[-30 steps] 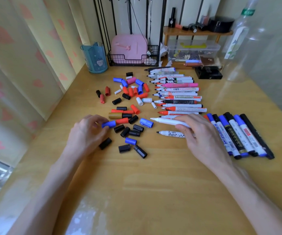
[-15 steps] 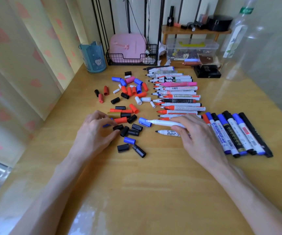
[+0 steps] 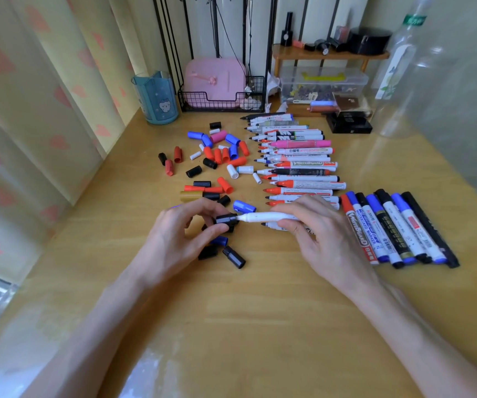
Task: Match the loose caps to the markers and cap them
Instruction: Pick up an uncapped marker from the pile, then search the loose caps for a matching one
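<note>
Two grips meet low over the worktop (image 3: 260,311): the left grip (image 3: 171,239) pinches a black cap (image 3: 227,219) between thumb and fingers, and the right grip (image 3: 323,237) is curled round the barrel of a white marker (image 3: 268,216). The marker's long axis runs left to right, nearly level, with its nib end pointing left, straight at the cap. The cap sits right at that end; whether the nib is already inside it cannot be told. The coming move looks like a push along that one axis, each grip driving toward the other. Loose caps (image 3: 217,156) lie beyond and beneath the left grip, uncapped markers (image 3: 300,170) lie beyond the right grip, and capped markers (image 3: 398,228) lie to its right.
</note>
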Demonstrator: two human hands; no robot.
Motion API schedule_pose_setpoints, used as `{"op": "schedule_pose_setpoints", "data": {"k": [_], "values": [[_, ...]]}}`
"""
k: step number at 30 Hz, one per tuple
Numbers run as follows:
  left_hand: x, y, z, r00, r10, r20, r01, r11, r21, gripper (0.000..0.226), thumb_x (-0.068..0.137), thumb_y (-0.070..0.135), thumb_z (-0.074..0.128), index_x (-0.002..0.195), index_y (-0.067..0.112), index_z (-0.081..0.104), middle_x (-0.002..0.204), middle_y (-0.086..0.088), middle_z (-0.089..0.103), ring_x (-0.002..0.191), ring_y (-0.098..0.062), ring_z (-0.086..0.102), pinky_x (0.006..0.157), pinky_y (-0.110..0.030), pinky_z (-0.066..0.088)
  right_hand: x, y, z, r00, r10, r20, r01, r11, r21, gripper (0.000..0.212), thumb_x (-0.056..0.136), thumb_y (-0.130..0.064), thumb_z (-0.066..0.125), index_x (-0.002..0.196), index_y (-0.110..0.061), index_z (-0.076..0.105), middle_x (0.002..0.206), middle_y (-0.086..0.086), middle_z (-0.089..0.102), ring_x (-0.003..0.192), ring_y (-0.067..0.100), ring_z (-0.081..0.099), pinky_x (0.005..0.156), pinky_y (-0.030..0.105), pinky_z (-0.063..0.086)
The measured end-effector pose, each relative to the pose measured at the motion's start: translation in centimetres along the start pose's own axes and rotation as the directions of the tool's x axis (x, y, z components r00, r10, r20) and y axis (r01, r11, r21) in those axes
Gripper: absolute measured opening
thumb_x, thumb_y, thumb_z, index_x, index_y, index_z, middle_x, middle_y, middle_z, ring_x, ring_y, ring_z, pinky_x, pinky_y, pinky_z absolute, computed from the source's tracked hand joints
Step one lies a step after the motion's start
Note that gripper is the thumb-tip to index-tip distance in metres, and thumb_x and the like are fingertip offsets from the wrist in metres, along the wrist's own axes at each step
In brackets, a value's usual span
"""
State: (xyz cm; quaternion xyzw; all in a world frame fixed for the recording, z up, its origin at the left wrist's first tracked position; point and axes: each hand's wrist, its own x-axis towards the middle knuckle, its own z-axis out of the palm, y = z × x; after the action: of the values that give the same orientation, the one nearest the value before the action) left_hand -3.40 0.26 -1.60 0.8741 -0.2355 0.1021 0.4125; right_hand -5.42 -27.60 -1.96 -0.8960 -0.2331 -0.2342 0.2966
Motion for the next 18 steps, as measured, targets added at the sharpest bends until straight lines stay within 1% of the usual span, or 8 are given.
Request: {"op": "schedule_pose_setpoints", "data": {"k": [2, 6, 9, 12, 14, 16, 18], "values": [[-0.1, 0.1, 0.5, 1.0, 0.013, 0.0, -0.013, 1.0, -0.009, 0.018, 0.092, 0.039, 0.071, 0.108, 0.031, 0.074, 0.085, 0.014, 0.069, 0.081, -0.013, 0.062, 0.069, -0.026, 0.042, 0.0, -0.2, 0.1, 1.0, -0.006, 0.018, 0.005, 1.0, 0.015, 0.019, 0.101, -0.018, 0.066, 0.118, -0.018, 0.074, 0.101, -0.01, 0.062, 0.097, 0.018, 0.058, 0.084, 0.027, 0.045], [-0.2, 0.7, 1.1, 0.998, 0.036, -0.046, -0.037, 0.999, -0.022, 0.015, 0.096, 0.034, 0.073, 0.107, 0.026, 0.078, 0.082, 0.02, 0.066, 0.076, -0.003, 0.057, 0.068, -0.015, 0.039, -0.1, -0.5, 0.3, 0.999, -0.014, 0.04, 0.013, 1.0, 0.022, 0.022, 0.103, -0.019, 0.064, 0.123, -0.016, 0.073, 0.098, -0.005, 0.062, 0.092, 0.02, 0.057, 0.079, 0.035, 0.047], [-0.2, 1.1, 1.2, 0.997, 0.052, -0.061, -0.055, 0.998, -0.041, 0.016, 0.094, 0.03, 0.073, 0.106, 0.022, 0.078, 0.08, 0.014, 0.067, 0.074, -0.007, 0.056, 0.07, -0.013, 0.04, -0.1, -0.4, 0.2, 0.999, -0.021, 0.027, 0.02, 0.999, 0.039, 0.023, 0.102, -0.018, 0.063, 0.122, -0.013, 0.073, 0.095, -0.002, 0.063, 0.089, 0.022, 0.059, 0.077, 0.038, 0.048], [-0.3, 1.1, 1.1, 0.996, 0.063, -0.069, -0.065, 0.997, -0.027, 0.014, 0.094, 0.03, 0.076, 0.107, 0.025, 0.078, 0.083, 0.012, 0.068, 0.074, -0.009, 0.055, 0.07, -0.013, 0.04, -0.2, -0.5, 0.1, 0.999, -0.025, 0.027, 0.024, 0.999, 0.042, 0.022, 0.101, -0.014, 0.065, 0.121, -0.012, 0.074, 0.094, -0.001, 0.064, 0.087, 0.022, 0.06, 0.076, 0.038, 0.048], [-0.2, 0.8, 0.9, 0.997, 0.051, -0.061, -0.051, 0.999, 0.001, 0.017, 0.091, 0.033, 0.075, 0.107, 0.028, 0.078, 0.086, 0.015, 0.07, 0.076, -0.01, 0.058, 0.069, -0.014, 0.04, -0.4, -0.5, 0.3, 0.998, -0.015, 0.053, 0.013, 0.999, 0.049, 0.022, 0.102, -0.018, 0.064, 0.121, -0.015, 0.073, 0.094, -0.002, 0.064, 0.085, 0.021, 0.06, 0.072, 0.04, 0.05], [-0.1, 0.2, 0.4, 0.999, 0.032, -0.018, -0.031, 0.998, 0.054, 0.018, 0.093, 0.035, 0.074, 0.11, 0.029, 0.077, 0.088, 0.017, 0.071, 0.081, -0.011, 0.062, 0.07, -0.016, 0.041, -0.3, -0.7, 0.6, 0.996, 0.019, 0.084, -0.024, 0.998, 0.059, 0.022, 0.104, -0.024, 0.062, 0.122, -0.019, 0.073, 0.095, -0.005, 0.062, 0.083, 0.019, 0.059, 0.068, 0.042, 0.05], [0.1, -0.6, -0.4, 1.0, 0.025, -0.006, -0.024, 0.992, 0.125, 0.017, 0.096, 0.03, 0.075, 0.113, 0.028, 0.075, 0.094, 0.018, 0.071, 0.09, -0.003, 0.064, 0.076, -0.012, 0.04, -0.1, -0.6, 0.8, 0.996, 0.051, 0.069, -0.053, 0.998, 0.029, 0.02, 0.103, -0.025, 0.062, 0.12, -0.02, 0.072, 0.096, -0.009, 0.062, 0.085, 0.017, 0.059, 0.069, 0.042, 0.051]]}}
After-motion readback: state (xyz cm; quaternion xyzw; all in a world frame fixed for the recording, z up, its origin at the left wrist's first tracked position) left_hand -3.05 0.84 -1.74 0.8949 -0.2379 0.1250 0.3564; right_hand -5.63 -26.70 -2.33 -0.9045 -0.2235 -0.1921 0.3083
